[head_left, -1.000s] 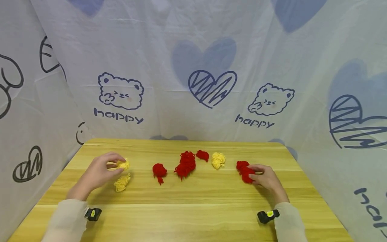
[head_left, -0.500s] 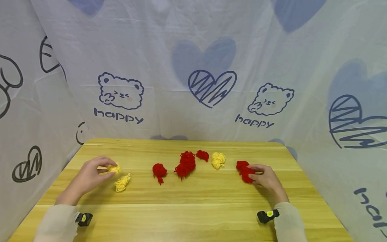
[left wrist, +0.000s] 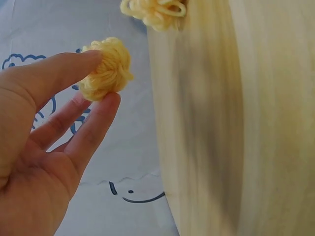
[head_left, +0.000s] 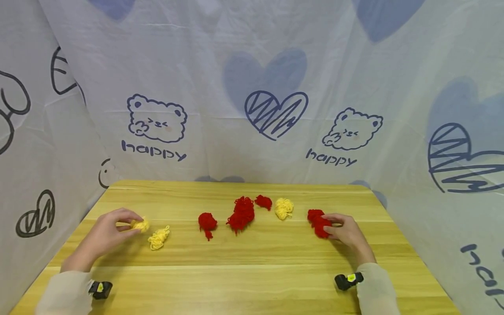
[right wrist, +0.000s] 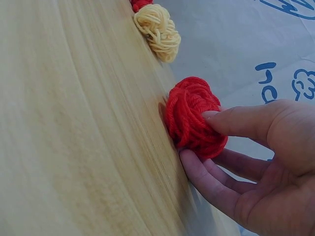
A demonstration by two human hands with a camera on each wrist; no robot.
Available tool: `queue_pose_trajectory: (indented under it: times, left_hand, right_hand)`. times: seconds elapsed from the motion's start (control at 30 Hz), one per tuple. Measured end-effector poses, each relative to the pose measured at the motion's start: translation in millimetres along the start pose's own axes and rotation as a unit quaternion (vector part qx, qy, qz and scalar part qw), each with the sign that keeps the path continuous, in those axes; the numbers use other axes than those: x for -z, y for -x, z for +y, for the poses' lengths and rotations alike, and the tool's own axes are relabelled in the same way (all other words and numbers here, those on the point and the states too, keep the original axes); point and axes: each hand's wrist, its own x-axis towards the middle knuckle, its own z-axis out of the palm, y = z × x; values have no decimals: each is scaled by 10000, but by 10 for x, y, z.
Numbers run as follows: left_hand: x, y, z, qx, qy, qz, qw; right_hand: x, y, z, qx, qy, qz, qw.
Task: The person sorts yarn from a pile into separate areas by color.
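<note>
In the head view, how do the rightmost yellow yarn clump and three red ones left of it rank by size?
Middle red clump
Left red clump and yellow clump: too alike to rank
Right red clump

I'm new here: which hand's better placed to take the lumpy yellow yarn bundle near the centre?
Probably the right hand: though pinching a red yarn ball, it's nearer than the left hand, also occupied.

We see rightmost red yarn (head_left: 316, 218) partly hidden by right hand (head_left: 348, 233); sleeves (head_left: 64, 292) cut off at head view's near edge.
</note>
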Motion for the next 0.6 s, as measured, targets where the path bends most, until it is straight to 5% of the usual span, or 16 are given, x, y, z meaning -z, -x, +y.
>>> queue_pose_trajectory:
  times: [0.33, 0.6]
  left_hand:
    - [10, 56, -45, 315, 66, -579, 9978]
    - [-38, 78, -65, 174, -91, -585, 9981]
  right_hand:
    - [-13, -26, 24, -46, -3, 118, 9999]
    - [-12, -9, 20, -56, 15, 70, 10000]
